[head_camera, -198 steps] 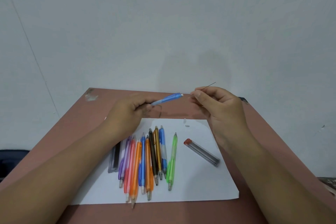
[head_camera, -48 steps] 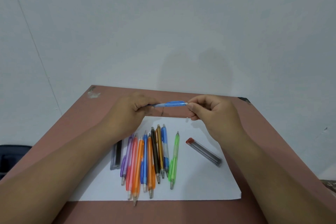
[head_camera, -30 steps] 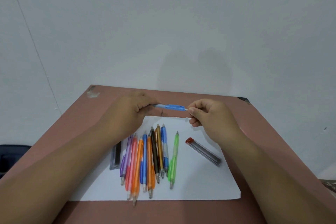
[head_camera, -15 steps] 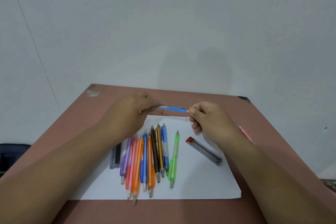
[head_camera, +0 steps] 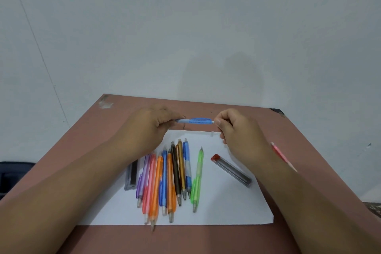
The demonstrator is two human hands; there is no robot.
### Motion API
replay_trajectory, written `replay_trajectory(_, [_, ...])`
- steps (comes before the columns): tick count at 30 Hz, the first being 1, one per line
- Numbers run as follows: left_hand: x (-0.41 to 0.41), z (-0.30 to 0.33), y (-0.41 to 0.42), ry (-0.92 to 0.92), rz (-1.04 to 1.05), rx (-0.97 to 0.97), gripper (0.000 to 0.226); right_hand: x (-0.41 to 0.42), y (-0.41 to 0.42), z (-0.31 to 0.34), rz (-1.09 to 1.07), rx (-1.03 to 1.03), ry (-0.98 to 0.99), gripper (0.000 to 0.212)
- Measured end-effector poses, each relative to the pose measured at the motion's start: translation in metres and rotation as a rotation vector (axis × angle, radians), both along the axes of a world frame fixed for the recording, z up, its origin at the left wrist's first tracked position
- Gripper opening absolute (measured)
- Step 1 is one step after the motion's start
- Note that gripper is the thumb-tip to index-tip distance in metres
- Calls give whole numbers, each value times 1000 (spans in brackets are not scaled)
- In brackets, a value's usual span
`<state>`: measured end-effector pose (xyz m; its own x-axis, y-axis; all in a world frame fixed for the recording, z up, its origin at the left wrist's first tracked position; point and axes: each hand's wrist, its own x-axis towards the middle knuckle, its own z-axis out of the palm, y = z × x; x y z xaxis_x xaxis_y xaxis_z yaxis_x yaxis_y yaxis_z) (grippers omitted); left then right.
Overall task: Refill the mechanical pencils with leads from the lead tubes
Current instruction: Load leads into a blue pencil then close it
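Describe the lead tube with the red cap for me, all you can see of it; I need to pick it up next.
The lead tube is a slim case of clear, dark-tinted plastic with a red cap on its far end. Dark leads seem to show through its wall. It lies flat and slantwise on the white paper, cap pointing up and left, to the right of the green pencil and apart from it. Neither hand touches it; the right forearm passes close by its right side.

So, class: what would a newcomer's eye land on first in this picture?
First, the blue pencil held level above the table, gripped by the left hand with the right hand at its far end. Next, the bright row of pencils on the white paper below, with a red-capped lead tube lying to their right.
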<state>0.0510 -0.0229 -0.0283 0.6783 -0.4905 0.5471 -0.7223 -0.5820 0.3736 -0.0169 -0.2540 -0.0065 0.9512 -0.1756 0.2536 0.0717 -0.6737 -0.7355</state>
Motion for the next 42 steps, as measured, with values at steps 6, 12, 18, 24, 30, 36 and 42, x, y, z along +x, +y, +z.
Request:
replay_trajectory(6, [1, 0, -2, 270, -16, -117, 36, -5, 2, 4, 18, 132, -132, 20])
replay_trajectory(12, [1, -3, -3, 410, -63, -199, 25, -9, 4, 11, 30, 408, -253, 14])
replay_trajectory(18, [0, -5, -3, 446, -130, -196, 20, -11, 5, 12, 44, 432, -264, 12])
replay_trajectory(24, [-1, -7, -2, 455, -152, -167, 20, -12, 7, 11, 73, 421, -275, 12])
replay_trajectory(30, [1, -8, -2, 447, -156, -162, 20, -13, 6, 11, 83, 414, -276, 10])
replay_trajectory(36, [1, -8, -3, 457, -165, -178, 24, -16, 9, 11, 103, 405, -325, 9])
replay_trajectory(42, [2, -8, -2, 433, -174, -179, 25, -20, 11, 12, 175, 345, -474, 22])
